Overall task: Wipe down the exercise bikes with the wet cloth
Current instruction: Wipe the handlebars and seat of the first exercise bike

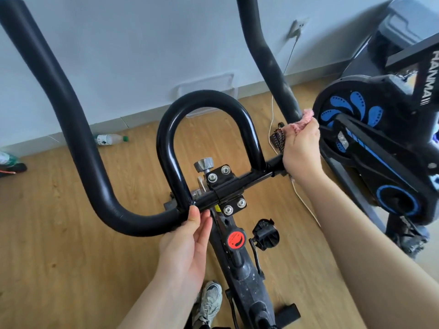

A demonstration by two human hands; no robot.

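The right hand [301, 148] has its grip curled round the pink cloth [306, 119], pressing it against the lower end of the right bar [273, 62], just above where the bar meets the crossbar [244, 184]. From that grip the bar's long axis runs up and away, leaning slightly left. Nearly all of its smudged length lies beyond the cloth, so a wiping stroke would likely travel that way. The left hand [187, 243], fingers nearly straight, touches the crossbar's left end, probably steadying it.
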